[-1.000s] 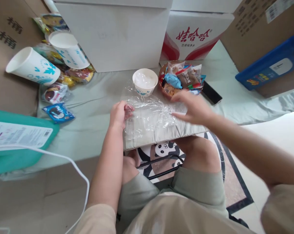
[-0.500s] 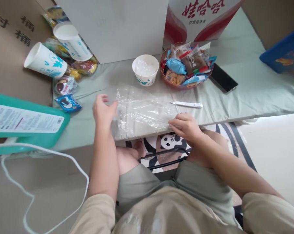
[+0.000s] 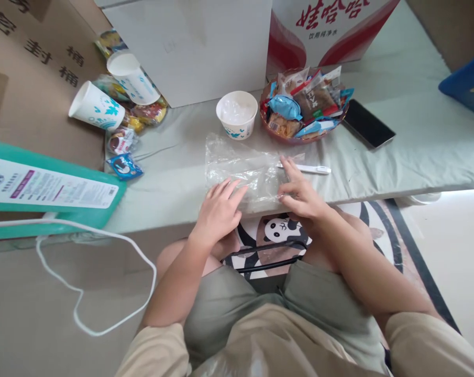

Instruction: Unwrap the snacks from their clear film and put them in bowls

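1. Loosely spread, the fingers of the left hand (image 3: 218, 213) rest on or just over the clear plastic film (image 3: 242, 163), on the near side of the paper bowl (image 3: 239, 130); from my distant seat I see nothing pinched in them
2. On the right hand (image 3: 299, 192), nearer than the bowl and to its right, the index finger reaches out while the other fingers are half curled; whether they have hold of the film's edge I can't make out
3. Film lies wrinkled but roughly flat just on the near side of the bowl (it is so shiny that I struggle to trace its edges)
4. I judge the step in hand to be laying out and smoothing the film, only partly done, given the creases
5. Next, I'd say, light flat pressure is called for, with one edge steadied while the other hand works outward; I'd mind the white slim tool (image 3: 314, 169), near side and right of the bowl, and the snack basket (image 3: 289, 140) just right of it
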`<state>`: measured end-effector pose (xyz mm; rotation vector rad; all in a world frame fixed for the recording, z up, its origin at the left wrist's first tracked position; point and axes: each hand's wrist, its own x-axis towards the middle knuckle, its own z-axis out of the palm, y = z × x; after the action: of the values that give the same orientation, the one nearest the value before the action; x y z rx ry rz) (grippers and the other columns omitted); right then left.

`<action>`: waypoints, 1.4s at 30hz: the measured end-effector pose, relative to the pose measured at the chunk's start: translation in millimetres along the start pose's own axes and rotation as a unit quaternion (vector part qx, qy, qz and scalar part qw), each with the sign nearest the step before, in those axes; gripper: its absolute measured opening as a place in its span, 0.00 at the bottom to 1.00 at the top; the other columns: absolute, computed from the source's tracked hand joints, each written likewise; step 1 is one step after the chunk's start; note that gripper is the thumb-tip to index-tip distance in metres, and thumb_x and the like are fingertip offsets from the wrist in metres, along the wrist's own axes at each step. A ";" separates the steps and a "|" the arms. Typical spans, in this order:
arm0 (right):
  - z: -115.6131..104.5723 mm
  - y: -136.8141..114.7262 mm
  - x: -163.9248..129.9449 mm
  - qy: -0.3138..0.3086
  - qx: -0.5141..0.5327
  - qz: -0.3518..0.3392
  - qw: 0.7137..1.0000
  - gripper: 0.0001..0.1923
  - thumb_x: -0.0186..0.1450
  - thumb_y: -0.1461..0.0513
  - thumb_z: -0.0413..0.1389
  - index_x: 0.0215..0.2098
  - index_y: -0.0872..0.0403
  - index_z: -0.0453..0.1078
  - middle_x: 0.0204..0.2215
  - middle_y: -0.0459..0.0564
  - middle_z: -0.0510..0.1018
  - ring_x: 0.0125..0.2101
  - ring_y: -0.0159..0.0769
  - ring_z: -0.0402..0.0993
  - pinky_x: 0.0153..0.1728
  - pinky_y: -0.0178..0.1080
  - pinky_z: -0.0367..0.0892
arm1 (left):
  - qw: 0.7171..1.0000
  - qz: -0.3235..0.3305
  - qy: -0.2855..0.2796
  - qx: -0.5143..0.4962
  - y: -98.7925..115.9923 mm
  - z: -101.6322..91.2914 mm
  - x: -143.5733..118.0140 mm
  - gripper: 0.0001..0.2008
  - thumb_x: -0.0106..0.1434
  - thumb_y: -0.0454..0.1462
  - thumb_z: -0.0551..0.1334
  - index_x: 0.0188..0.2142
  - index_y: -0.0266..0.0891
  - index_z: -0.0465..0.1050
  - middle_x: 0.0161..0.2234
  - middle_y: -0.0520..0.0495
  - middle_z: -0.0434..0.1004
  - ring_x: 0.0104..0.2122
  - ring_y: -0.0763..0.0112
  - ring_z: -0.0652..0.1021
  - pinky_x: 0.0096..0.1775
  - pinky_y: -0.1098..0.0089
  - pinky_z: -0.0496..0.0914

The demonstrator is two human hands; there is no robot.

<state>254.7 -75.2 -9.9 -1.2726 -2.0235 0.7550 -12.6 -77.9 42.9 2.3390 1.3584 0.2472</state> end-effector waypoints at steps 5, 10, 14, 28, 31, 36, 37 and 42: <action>-16.7 4.2 -4.0 0.044 0.039 0.017 0.998 0.08 0.64 0.57 0.57 0.31 0.52 0.75 0.75 0.49 0.51 0.74 0.57 0.49 0.70 0.62 0.53 | 0.990 -0.073 0.078 -0.091 -19.3 -19.2 -0.9 0.12 0.56 0.30 0.61 0.33 0.45 0.82 0.39 0.46 0.85 0.41 0.56 0.83 0.49 0.60 0.74; -19.5 -1.3 -8.5 0.091 0.089 0.018 0.992 0.05 0.63 0.57 0.60 0.33 0.51 0.73 0.53 0.56 0.82 0.60 0.51 0.74 0.62 0.55 0.67 | 0.962 -0.065 0.149 -0.220 -46.4 -31.6 -2.6 0.07 0.57 0.38 0.62 0.31 0.41 0.79 0.31 0.48 0.85 0.34 0.64 0.83 0.41 0.66 0.75; -9.8 -4.3 -9.2 0.171 0.233 0.088 0.953 0.10 0.66 0.52 0.60 0.34 0.49 0.70 0.37 0.49 0.84 0.47 0.44 0.82 0.55 0.50 0.73 | 0.906 -0.072 0.178 -0.377 -66.1 -31.0 1.6 0.10 0.53 0.42 0.68 0.32 0.39 0.78 0.28 0.47 0.84 0.32 0.63 0.84 0.38 0.65 0.77; -0.7 -7.0 -8.1 0.261 0.237 0.154 0.923 0.16 0.65 0.48 0.62 0.33 0.50 0.68 0.32 0.47 0.83 0.40 0.39 0.83 0.45 0.42 0.75 | 0.841 -0.099 0.157 -0.508 -81.1 -9.4 30.6 0.19 0.59 0.53 0.68 0.31 0.40 0.69 0.50 0.37 0.83 0.43 0.61 0.84 0.20 0.78 0.61; 1.7 -7.1 3.6 0.266 0.272 0.169 0.909 0.20 0.65 0.43 0.60 0.37 0.48 0.64 0.22 0.40 0.77 0.26 0.34 0.79 0.33 0.38 0.75 | 0.837 -0.118 0.154 -0.513 -81.0 -7.2 32.9 0.22 0.59 0.57 0.67 0.34 0.41 0.69 0.64 0.37 0.73 0.58 0.50 0.79 0.21 0.79 0.63; 1.8 -6.9 12.4 0.258 0.271 0.218 0.901 0.26 0.64 0.38 0.57 0.47 0.46 0.59 0.21 0.37 0.74 0.14 0.28 0.67 0.14 0.30 0.59 | 0.830 -0.185 0.165 -0.500 -84.8 -4.4 35.6 0.26 0.60 0.61 0.64 0.40 0.44 0.63 0.51 0.38 0.82 0.39 0.57 0.86 0.17 0.78 0.58; 1.1 -7.3 11.6 0.257 0.260 0.225 0.903 0.26 0.65 0.39 0.57 0.49 0.46 0.59 0.22 0.37 0.75 0.14 0.27 0.67 0.14 0.30 0.58 | 0.829 -0.202 0.166 -0.494 -85.5 -4.0 36.0 0.26 0.61 0.61 0.63 0.41 0.44 0.62 0.43 0.40 0.84 0.32 0.61 0.86 0.17 0.77 0.58; -2.4 -15.7 6.2 0.248 0.201 0.252 0.914 0.20 0.67 0.49 0.59 0.51 0.47 0.62 0.23 0.39 0.75 0.12 0.26 0.61 0.12 0.31 0.57 | 0.859 -0.229 0.161 -0.428 -83.7 -2.3 37.1 0.18 0.67 0.55 0.60 0.40 0.45 0.62 0.22 0.53 0.78 0.16 0.70 0.78 0.19 0.74 0.64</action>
<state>245.6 -75.0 4.6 -1.5537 -1.0740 0.9059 -60.3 -9.2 5.8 1.2343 1.4828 0.9083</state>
